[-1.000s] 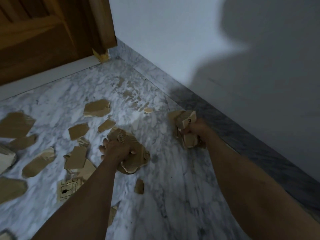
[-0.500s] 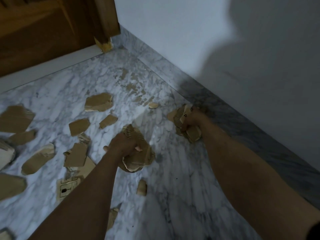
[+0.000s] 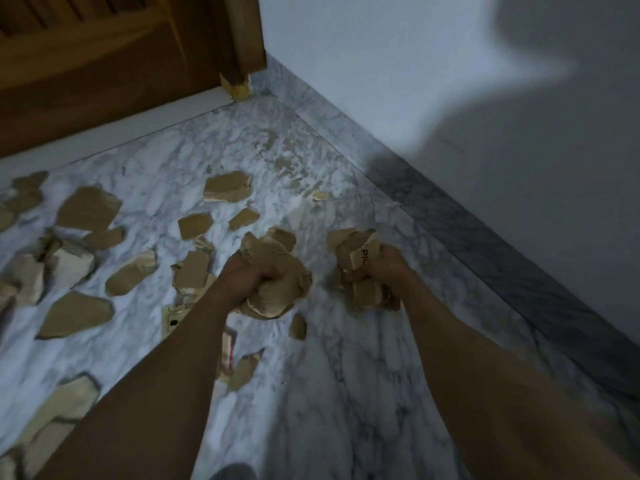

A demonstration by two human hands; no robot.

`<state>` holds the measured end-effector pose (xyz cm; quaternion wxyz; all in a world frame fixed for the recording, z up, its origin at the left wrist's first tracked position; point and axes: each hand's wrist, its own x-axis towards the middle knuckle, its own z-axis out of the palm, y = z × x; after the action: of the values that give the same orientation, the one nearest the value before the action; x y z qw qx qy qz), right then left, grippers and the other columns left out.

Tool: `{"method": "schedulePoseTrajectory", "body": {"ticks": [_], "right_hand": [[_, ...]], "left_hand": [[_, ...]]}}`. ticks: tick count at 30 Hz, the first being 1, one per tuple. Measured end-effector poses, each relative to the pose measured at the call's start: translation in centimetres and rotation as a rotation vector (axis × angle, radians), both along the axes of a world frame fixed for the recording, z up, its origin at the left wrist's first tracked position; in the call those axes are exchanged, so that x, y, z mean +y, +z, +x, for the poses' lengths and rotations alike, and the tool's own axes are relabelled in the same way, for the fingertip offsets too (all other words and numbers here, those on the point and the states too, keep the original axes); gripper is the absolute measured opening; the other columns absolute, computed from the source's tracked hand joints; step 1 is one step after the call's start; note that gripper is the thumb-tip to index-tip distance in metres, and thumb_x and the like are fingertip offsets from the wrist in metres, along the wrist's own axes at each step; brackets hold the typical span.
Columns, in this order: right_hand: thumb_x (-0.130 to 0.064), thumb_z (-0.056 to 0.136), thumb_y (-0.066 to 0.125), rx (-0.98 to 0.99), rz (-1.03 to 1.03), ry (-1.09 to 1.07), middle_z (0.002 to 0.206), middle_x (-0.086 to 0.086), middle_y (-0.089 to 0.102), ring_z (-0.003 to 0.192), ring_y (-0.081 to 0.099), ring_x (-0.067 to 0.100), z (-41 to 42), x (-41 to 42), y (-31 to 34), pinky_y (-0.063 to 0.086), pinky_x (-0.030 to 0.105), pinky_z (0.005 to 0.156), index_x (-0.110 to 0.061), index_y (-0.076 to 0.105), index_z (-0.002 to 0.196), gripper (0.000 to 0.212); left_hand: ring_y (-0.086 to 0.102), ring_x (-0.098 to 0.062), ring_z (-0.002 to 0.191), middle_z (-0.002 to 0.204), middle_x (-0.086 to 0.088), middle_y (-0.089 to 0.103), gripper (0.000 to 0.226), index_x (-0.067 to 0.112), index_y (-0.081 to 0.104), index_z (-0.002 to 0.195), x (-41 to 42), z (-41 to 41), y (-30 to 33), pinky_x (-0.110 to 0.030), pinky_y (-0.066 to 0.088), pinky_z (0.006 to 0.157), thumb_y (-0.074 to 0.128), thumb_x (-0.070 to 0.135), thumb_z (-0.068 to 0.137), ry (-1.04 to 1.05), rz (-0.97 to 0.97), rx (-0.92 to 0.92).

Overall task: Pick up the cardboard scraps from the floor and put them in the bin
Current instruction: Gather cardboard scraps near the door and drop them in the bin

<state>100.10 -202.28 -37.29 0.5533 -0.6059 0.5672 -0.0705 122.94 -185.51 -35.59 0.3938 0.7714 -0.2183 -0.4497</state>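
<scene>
Both fists are stuffed: left hand [image 3: 247,277] is clenched round a big wad [image 3: 277,271] of cardboard, right hand [image 3: 379,266] squeezes a smaller bunch [image 3: 360,268], both just above the floor [image 3: 346,375] near the wall [image 3: 415,81]. Loose edges stick out, so I reckon bits could slip free if either grip eases on the way to the bin, which isn't in view. The wads are crumpled lumps, no real long axis. Plenty of scraps [image 3: 86,209] remain, lying flat at all angles.
</scene>
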Motion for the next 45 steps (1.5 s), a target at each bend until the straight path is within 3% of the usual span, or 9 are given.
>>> {"method": "schedulePoseTrajectory", "body": {"ticks": [6, 10, 15, 21, 24, 29, 31, 37, 45], "right_hand": [[-0.010, 0.066, 0.089, 0.130, -0.065, 0.617, 0.119, 0.009, 0.066, 0.109, 0.061, 0.027, 4.6, 8.5, 1.0, 0.053, 0.037, 0.090, -0.007, 0.067, 0.118, 0.057], [-0.025, 0.084, 0.074, 0.348, -0.297, 0.743, 0.124, 0.015, 0.061, 0.115, 0.059, 0.034, 5.8, 13.4, -1.7, 0.049, 0.040, 0.092, -0.007, 0.055, 0.124, 0.047], [-0.030, 0.089, 0.067, 0.478, -0.423, 0.717, 0.134, 0.012, 0.044, 0.126, 0.045, 0.032, 6.3, 14.2, -1.7, 0.044, 0.040, 0.097, -0.011, 0.045, 0.130, 0.050], [-0.040, 0.091, 0.060, 0.394, -0.282, 0.634, 0.116, 0.007, 0.064, 0.107, 0.063, 0.029, 6.8, 13.7, -1.2, 0.049, 0.037, 0.087, -0.013, 0.057, 0.119, 0.039], [-0.036, 0.087, 0.066, 0.315, -0.224, 0.525, 0.115, 0.007, 0.066, 0.105, 0.063, 0.028, 7.6, 12.9, -0.6, 0.052, 0.038, 0.089, -0.014, 0.059, 0.117, 0.038], [-0.019, 0.065, 0.089, 0.168, -0.064, 0.477, 0.113, 0.008, 0.066, 0.106, 0.063, 0.028, 9.6, 12.4, 1.1, 0.055, 0.045, 0.091, -0.009, 0.062, 0.118, 0.060], [-0.012, 0.059, 0.092, 0.134, 0.025, 0.525, 0.110, 0.010, 0.070, 0.105, 0.065, 0.029, 10.5, 13.1, 1.4, 0.056, 0.048, 0.090, -0.008, 0.066, 0.114, 0.060], [-0.009, 0.059, 0.091, 0.279, 0.054, 0.860, 0.128, 0.005, 0.057, 0.119, 0.054, 0.029, 11.6, 18.8, 0.8, 0.050, 0.043, 0.093, -0.020, 0.043, 0.135, 0.090], [-0.015, 0.059, 0.086, 0.404, -0.321, 0.868, 0.122, 0.007, 0.053, 0.115, 0.056, 0.027, 10.7, 22.5, -1.5, 0.050, 0.033, 0.089, -0.014, 0.055, 0.122, 0.070]], "left_hand": [[0.068, -0.029, 0.075, 0.084, -0.015, 0.070, 0.014, 0.004, 0.070, 0.096, 8.4, 1.8, 2.7, -0.033, 0.053, 0.060, 0.076, 0.003, 0.083, 0.148, 0.179, 0.067], [0.068, -0.031, 0.069, 0.077, -0.017, 0.069, 0.029, 0.004, 0.073, 0.083, 12.9, 2.2, 0.6, -0.045, 0.056, 0.069, 0.085, 0.015, 0.059, 0.118, 0.267, 0.101], [0.062, -0.037, 0.112, 0.133, -0.019, 0.059, 0.098, 0.015, 0.055, 0.136, 14.3, 2.5, -3.1, -0.044, 0.055, 0.088, 0.078, 0.057, 0.051, 0.022, 0.351, -0.062], [0.045, -0.045, 0.127, 0.149, -0.018, 0.031, 0.111, 0.014, 0.046, 0.142, 13.3, 2.8, -2.3, -0.052, 0.050, 0.096, 0.090, 0.046, 0.045, -0.077, 0.539, -0.208], [0.062, -0.032, 0.101, 0.116, -0.010, 0.064, 0.091, 0.017, 0.065, 0.120, 13.7, 3.8, -3.1, -0.038, 0.053, 0.073, 0.085, 0.050, 0.037, -0.088, 0.499, -0.176], [0.067, -0.018, 0.051, 0.076, -0.017, 0.067, 0.008, 0.000, 0.070, 0.081, 15.9, 3.3, 0.6, -0.020, 0.049, 0.044, 0.077, 0.001, 0.077, 0.188, 0.321, 0.148], [0.064, -0.017, 0.038, 0.058, -0.014, 0.067, 0.011, -0.001, 0.067, 0.076, 17.4, 3.4, 1.3, -0.019, 0.047, 0.035, 0.067, -0.006, 0.085, 0.284, 0.260, 0.226], [0.074, -0.035, 0.086, 0.090, -0.020, 0.077, 0.035, -0.007, 0.071, 0.104, 22.5, 3.8, -0.2, -0.041, 0.061, 0.074, 0.080, 0.014, 0.077, 0.469, 0.197, 0.301], [0.072, -0.033, 0.078, 0.080, -0.017, 0.074, 0.015, -0.003, 0.072, 0.094, 22.2, 4.8, -1.2, -0.038, 0.059, 0.071, 0.075, 0.006, 0.083, 0.341, 0.130, 0.204]]}}
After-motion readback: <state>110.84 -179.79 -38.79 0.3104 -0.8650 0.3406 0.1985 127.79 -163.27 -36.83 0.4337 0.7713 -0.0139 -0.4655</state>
